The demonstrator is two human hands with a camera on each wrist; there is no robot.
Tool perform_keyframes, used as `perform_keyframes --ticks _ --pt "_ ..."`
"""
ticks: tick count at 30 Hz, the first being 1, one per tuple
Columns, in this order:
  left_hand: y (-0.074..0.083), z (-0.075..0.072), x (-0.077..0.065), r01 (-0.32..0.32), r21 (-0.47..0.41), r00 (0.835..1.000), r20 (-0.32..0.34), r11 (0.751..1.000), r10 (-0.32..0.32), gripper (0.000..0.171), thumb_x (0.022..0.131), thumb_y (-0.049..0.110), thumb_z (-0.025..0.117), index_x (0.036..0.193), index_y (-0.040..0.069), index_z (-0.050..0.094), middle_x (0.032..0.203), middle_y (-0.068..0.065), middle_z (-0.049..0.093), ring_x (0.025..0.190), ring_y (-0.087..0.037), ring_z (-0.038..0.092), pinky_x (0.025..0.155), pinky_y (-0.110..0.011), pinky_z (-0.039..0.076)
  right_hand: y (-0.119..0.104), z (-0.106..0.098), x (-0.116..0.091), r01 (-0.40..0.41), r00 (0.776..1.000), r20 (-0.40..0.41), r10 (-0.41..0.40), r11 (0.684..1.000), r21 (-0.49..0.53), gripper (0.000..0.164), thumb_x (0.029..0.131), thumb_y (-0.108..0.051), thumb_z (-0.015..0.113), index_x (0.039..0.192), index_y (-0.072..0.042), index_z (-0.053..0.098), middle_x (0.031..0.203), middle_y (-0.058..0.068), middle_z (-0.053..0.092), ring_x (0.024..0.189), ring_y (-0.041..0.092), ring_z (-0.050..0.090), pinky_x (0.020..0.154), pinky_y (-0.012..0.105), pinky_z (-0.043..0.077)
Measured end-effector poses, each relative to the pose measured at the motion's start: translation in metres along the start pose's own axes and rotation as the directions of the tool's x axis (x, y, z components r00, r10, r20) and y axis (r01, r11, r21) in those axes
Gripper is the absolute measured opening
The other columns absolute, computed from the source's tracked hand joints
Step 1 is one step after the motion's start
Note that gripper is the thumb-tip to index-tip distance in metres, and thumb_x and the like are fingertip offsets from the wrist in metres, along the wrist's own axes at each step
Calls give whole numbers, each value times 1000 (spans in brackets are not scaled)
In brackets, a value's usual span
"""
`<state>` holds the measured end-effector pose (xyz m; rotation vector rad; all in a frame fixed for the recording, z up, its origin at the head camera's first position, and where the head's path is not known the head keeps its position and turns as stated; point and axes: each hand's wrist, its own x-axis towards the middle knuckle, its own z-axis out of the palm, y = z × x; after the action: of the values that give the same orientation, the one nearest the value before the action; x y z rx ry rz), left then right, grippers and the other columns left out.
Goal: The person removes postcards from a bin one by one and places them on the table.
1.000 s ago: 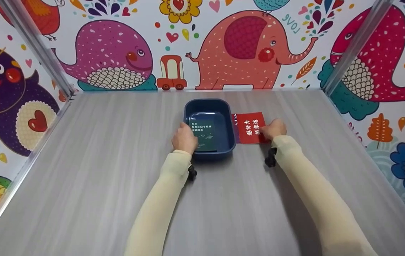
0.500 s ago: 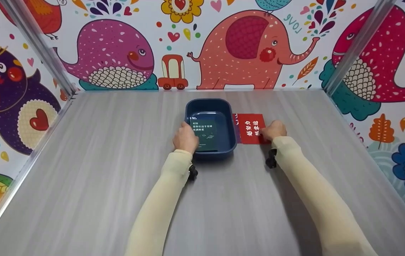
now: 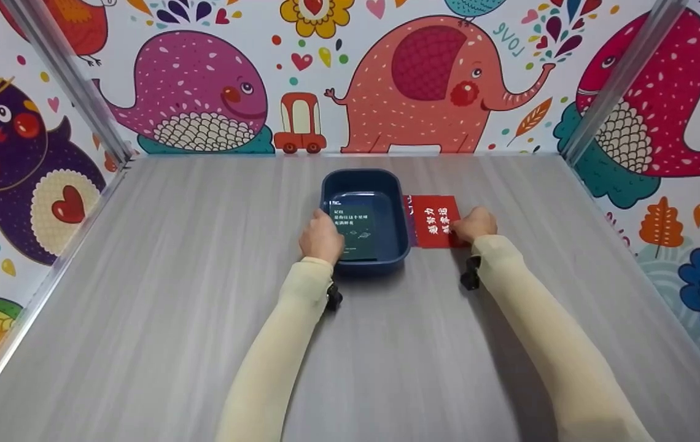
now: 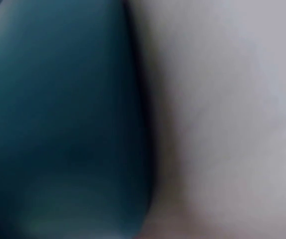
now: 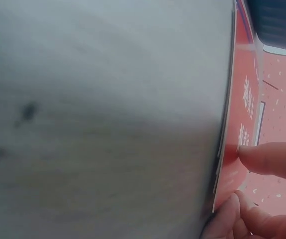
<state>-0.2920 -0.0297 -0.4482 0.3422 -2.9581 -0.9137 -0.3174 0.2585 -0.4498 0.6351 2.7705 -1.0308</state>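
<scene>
A dark blue plastic basin (image 3: 395,252) stands on the table in the head view. My left hand (image 3: 321,238) grips its left rim. Inside, towards that hand, lies a dark green card (image 3: 359,240) with white print. Right of the basin is a red card (image 3: 439,227) with white characters; its left end lies close by the basin's wall, with a purple strip showing there. My right hand (image 3: 476,224) pinches the red card's right edge. In the right wrist view the thumb (image 5: 270,158) presses on its printed face and layered edges show. The left wrist view is blurred, filled by the basin's side (image 4: 58,114).
The grey wood-grain table (image 3: 159,307) spreads around and in front of the basin. Walls printed with cartoon animals stand at the back and both sides, joined by metal corner posts (image 3: 620,80). A small black device (image 3: 334,298) is strapped at each wrist.
</scene>
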Motion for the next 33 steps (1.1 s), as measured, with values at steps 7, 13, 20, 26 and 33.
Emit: perform_keyframes --ticks 7,13,20,26,33 --pt "-1 0 -1 -19 13 1000 -9 1000 19 52 93 12 65 139 -6 47 114 -20 71 101 -37 71 86 -50 56 3 2 5 11 1000 -8 -11 1000 -13 35 94 -21 63 114 7 64 110 20 66 95 25 56 84 35 50" --pt "-1 1 -2 -21 23 1000 -6 1000 21 54 94 12 64 141 -6 45 115 -20 70 101 -37 71 86 -50 57 4 4 2 21 998 -63 -19 999 35 33 95 -23 60 108 6 68 103 17 67 90 23 55 78 32 47" --pt "1 0 -2 -28 28 999 -15 999 28 51 93 12 65 138 -6 47 111 -20 71 98 -36 71 82 -50 57 -9 15 -6 119 977 -189 -94 985 123 33 97 -23 59 115 4 63 117 21 66 108 31 59 96 44 51" --pt "2 0 -1 -21 33 1000 -5 999 21 53 94 12 65 139 -6 45 113 -20 71 99 -36 71 83 -49 57 -37 24 -21 220 967 -163 -197 966 138 25 95 -21 58 108 1 63 111 19 68 102 31 60 96 43 50" --pt "2 0 -1 -13 47 1000 -4 999 13 54 93 13 67 139 -6 45 113 -19 71 100 -36 71 84 -49 57 -65 35 -43 378 918 -168 -358 920 103 16 91 -18 61 91 -3 67 88 12 69 79 22 61 72 29 49"
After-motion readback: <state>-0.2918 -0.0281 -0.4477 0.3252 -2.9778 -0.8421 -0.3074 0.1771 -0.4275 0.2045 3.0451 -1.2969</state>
